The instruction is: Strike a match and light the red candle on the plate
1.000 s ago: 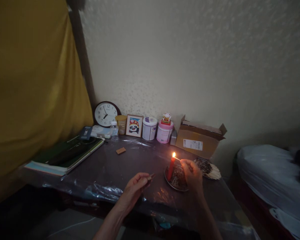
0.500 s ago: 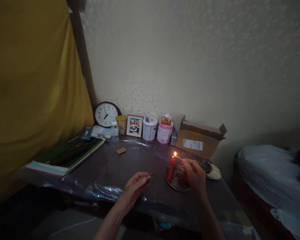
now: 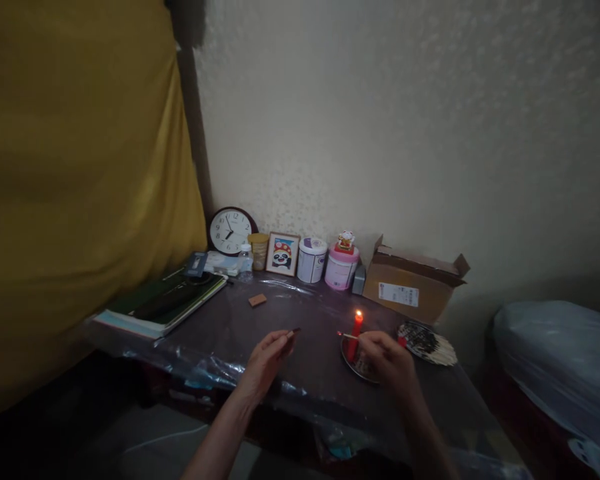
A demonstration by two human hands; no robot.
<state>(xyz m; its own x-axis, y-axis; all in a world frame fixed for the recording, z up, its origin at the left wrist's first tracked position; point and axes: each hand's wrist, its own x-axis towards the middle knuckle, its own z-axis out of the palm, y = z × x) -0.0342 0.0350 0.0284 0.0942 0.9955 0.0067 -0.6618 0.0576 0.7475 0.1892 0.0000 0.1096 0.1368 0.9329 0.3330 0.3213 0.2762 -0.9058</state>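
Fingers (image 3: 373, 343) of the right hand (image 3: 394, 365), at the lower right of the centre, are pinched closely together and hold a thin match (image 3: 347, 335) near its end. Its tip points toward the left of the frame and shows a small red glow. In the view, this match crosses before the red candle (image 3: 356, 326), but whether they touch I cannot tell. The candle stands upright, with a lit flame at its top, on a round plate (image 3: 345, 361) in the lower right part; the right hand covers part of this plate. At the lower centre, the left hand (image 3: 264, 363) has its thumb and fingers closed upon a small flat piece (image 3: 293, 332), which has a dark end. Farther to the right, a bundle of sticks (image 3: 444, 350) with dark heads lies near the cardboard box (image 3: 413, 285). One brown rectangular piece (image 3: 257, 301) lies left of the centre, on the plastic-covered table (image 3: 307, 317), well apart from both hands.
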